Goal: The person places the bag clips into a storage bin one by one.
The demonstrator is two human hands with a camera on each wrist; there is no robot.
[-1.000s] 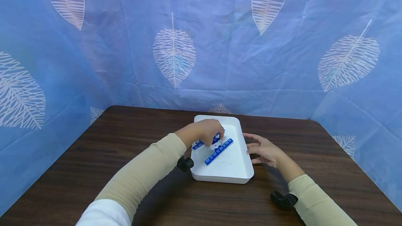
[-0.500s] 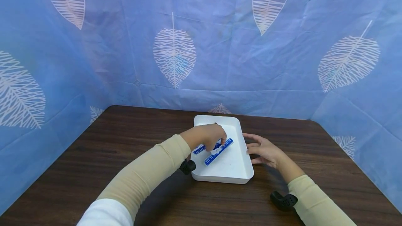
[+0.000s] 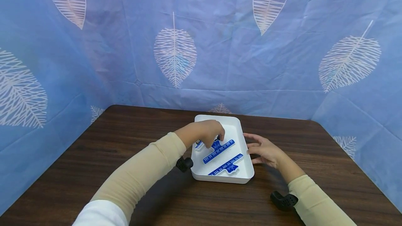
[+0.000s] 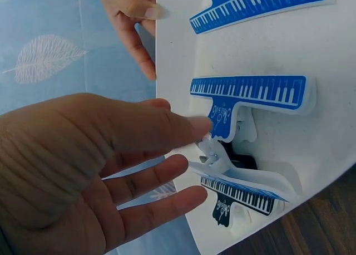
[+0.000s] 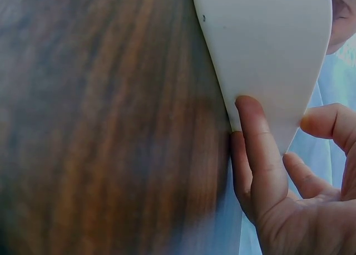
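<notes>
A white tray (image 3: 201, 177) holds several music clips with piano-key strips. My left hand (image 3: 209, 132) reaches down into it. In the left wrist view the thumb tip is right at the handle of a blue clip (image 4: 250, 92), with two fingers stretched below; the index fingertip is hidden, so I cannot tell whether it pinches. Near my fingertips a second blue clip (image 4: 245, 184) stands tilted beside a black clip (image 4: 236, 198). Another blue clip (image 3: 226, 165) lies at the tray's near end. My right hand (image 3: 262, 151) rests spread fingers against the tray's right side.
The dark wooden table (image 3: 141, 128) lies under the tray. A blue cloth (image 3: 213, 44) with white leaf prints hangs behind and around it. Each wrist wears a black device, such as the camera (image 3: 283, 201) on the right.
A blue clip now shows at the tray's near end, where bare tray was. My left hand shifted right, then back left. The middle clip's handle is less covered. My right hand stayed.
</notes>
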